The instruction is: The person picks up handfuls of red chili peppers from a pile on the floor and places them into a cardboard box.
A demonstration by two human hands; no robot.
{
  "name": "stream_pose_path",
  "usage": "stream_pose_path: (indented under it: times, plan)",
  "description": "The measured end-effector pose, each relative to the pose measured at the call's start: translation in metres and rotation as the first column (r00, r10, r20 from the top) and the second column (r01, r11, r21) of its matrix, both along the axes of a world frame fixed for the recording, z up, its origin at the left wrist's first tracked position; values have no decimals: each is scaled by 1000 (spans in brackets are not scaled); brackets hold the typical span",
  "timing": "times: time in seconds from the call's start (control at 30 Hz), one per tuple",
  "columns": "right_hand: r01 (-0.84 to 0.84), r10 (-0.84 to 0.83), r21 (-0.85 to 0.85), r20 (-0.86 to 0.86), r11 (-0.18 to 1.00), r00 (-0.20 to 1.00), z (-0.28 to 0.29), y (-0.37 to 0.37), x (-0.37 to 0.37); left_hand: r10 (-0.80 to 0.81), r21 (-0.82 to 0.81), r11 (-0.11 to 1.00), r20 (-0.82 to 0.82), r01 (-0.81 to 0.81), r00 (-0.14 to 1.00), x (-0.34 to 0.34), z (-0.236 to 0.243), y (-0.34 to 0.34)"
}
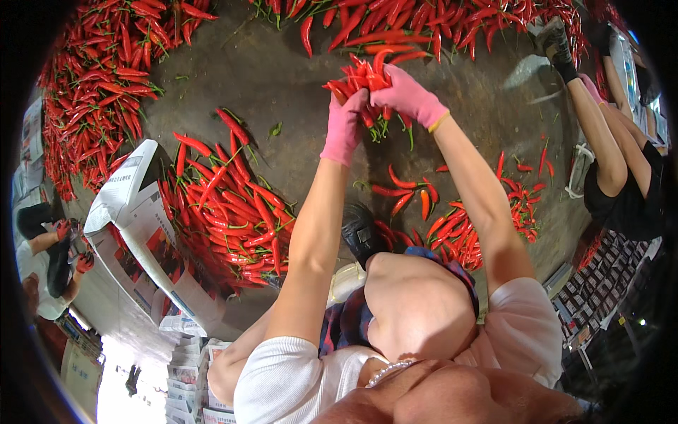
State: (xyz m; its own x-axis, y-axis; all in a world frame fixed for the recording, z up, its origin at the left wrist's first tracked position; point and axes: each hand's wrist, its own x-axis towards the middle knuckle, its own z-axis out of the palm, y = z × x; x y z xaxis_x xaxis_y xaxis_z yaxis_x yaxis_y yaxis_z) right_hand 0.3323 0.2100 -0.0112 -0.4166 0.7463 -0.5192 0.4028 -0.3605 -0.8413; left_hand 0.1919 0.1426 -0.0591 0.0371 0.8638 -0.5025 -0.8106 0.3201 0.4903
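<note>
Both my arms reach forward over the grey floor in pink gloves. My left hand (345, 126) and my right hand (408, 97) close from either side round one bunch of red chili peppers (357, 76). Green stems hang below the bunch, between the gloves. Some fingers are hidden behind the peppers. Just beyond the hands lies the edge of a large chili heap (395, 25). Nearer to me, between my forearms, a few loose chilies (402, 189) rest on the floor.
Chili heaps lie at the far left (106, 92), near left (233, 212) and near right (487, 219). A newspaper-lined box (162, 247) stands at left. My shoe (360, 230) is between the near heaps. Other people sit at the left (46, 261) and right (614, 155).
</note>
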Motion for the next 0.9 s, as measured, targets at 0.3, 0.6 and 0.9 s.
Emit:
stream_pose_path:
  times: [0.3,0.6,0.9]
  plan:
    - [452,-467,-122,-288,884,836,-28,47,23,-267,51,955,-286,293,920,-2,11,97]
    - [120,-93,72,-308,990,947,-2,-126,-58,-363,-265,924,-384,276,849,-82,51,-110]
    - [101,-253,-508,-240,855,937,29,-183,4,-358,-308,922,-444,235,821,-20,62,-179]
